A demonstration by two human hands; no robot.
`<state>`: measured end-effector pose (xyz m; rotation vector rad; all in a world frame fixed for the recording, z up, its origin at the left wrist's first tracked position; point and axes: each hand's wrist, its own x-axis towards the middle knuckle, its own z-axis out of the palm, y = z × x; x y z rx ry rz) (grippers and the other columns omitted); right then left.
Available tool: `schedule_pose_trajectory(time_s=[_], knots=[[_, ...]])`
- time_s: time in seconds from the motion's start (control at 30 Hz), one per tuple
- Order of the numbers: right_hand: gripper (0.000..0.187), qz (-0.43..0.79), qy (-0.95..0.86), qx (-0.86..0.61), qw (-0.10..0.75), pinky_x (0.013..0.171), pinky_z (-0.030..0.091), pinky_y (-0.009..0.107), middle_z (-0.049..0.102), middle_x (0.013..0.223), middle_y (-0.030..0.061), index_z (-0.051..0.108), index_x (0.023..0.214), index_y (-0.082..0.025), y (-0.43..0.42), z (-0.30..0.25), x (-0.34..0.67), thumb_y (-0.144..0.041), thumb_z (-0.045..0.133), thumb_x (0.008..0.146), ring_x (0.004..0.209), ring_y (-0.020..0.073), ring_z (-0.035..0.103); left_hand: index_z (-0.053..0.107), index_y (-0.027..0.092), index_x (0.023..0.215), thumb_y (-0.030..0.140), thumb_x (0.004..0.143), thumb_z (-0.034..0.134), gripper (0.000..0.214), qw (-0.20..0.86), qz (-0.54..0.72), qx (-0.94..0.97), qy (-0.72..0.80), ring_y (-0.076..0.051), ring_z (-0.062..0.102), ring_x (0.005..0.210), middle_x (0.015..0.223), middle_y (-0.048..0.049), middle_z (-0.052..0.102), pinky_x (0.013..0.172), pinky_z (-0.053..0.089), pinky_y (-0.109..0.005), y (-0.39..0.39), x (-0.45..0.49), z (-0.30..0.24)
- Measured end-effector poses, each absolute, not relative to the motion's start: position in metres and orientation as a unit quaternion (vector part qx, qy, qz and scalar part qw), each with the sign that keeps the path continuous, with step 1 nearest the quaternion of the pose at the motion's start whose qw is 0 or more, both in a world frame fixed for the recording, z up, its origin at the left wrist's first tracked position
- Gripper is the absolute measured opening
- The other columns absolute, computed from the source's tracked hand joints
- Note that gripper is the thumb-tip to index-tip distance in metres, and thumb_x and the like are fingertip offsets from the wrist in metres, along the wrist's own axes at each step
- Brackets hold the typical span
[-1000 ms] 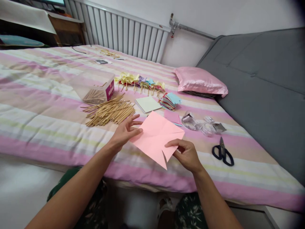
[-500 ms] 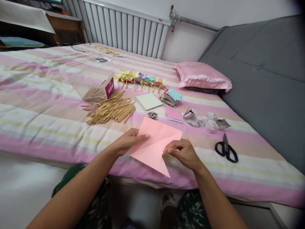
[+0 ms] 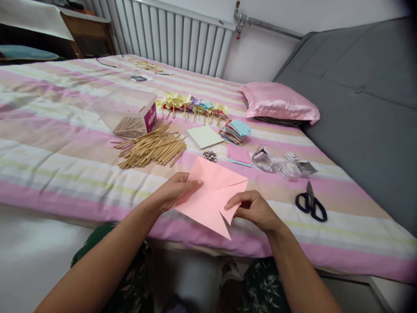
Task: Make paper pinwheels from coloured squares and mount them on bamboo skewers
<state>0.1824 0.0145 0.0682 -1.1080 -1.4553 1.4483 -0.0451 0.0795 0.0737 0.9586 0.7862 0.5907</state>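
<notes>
A pink square of paper (image 3: 211, 193) with creases and cuts from its corners is held above the near edge of the striped bed (image 3: 65, 148). My left hand (image 3: 174, 190) grips its left side, thumb on top and fingers under. My right hand (image 3: 252, 208) pinches a cut flap at the paper's lower right corner. Just beyond the paper lie a small heap of shiny pins (image 3: 210, 156) and a pile of wooden sticks (image 3: 151, 150).
A clear box with sticks (image 3: 128, 114), a row of finished paper pinwheels (image 3: 192, 108), a pale paper pad (image 3: 204, 136), stacked coloured papers (image 3: 235, 131), clear plastic tubs (image 3: 276, 163), black scissors (image 3: 311, 202), a pink pillow (image 3: 280, 104). A radiator (image 3: 172, 37) stands behind the bed.
The paper has turned slightly in my hands; my left thumb closed onto its left side and my right fingers shifted along the cut flap. The camera tilted a little.
</notes>
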Motion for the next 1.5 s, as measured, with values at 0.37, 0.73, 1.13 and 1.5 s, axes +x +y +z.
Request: schedule_pose_trajectory(time_s=[0.37, 0.73, 1.13, 1.5], knots=[[0.014, 0.573, -0.59, -0.442, 0.358, 0.057, 0.048, 0.023, 0.072, 0.064, 0.0034, 0.072, 0.064, -0.016, 0.0153, 0.0723, 0.183, -0.029, 0.077, 0.066, 0.061, 0.015, 0.065, 0.068, 0.011, 0.08, 0.034, 0.068, 0.073, 0.027, 0.779, 0.271, 0.44, 0.355, -0.017, 0.063, 0.057, 0.074, -0.0089, 0.071, 0.053, 0.048, -0.025, 0.0775, -0.0439, 0.0773], [0.017, 0.505, -0.588, -0.462, 0.431, 0.057, 0.051, 0.024, 0.072, 0.078, 0.003, 0.073, 0.085, -0.023, 0.0185, 0.0654, 0.1901, -0.031, 0.073, 0.07, 0.066, 0.0146, 0.065, 0.069, 0.012, 0.087, 0.037, 0.068, 0.072, 0.031, 0.772, 0.292, 0.433, 0.361, -0.019, 0.066, 0.067, 0.076, -0.0087, 0.071, 0.061, 0.052, -0.028, 0.0811, -0.0447, 0.0729], [0.014, 0.473, -0.572, -0.478, 0.469, 0.047, 0.048, 0.023, 0.069, 0.062, 0.0029, 0.072, 0.069, -0.019, 0.0198, 0.0665, 0.1905, -0.032, 0.075, 0.067, 0.054, 0.0142, 0.063, 0.068, 0.009, 0.091, 0.035, 0.065, 0.075, 0.038, 0.759, 0.345, 0.409, 0.37, -0.018, 0.064, 0.06, 0.073, -0.0086, 0.071, 0.059, 0.05, -0.029, 0.0804, -0.0399, 0.0783], [0.026, 0.433, -0.615, -0.503, 0.426, 0.05, 0.038, 0.022, 0.054, 0.056, -0.0029, 0.059, 0.062, -0.017, 0.0184, 0.0668, 0.1824, -0.038, 0.071, 0.071, 0.053, 0.0101, 0.048, 0.068, 0.011, 0.083, 0.031, 0.061, 0.078, 0.031, 0.747, 0.303, 0.451, 0.383, -0.016, 0.063, 0.061, 0.077, -0.0073, 0.07, 0.054, 0.046, -0.024, 0.0751, -0.0405, 0.0779]])
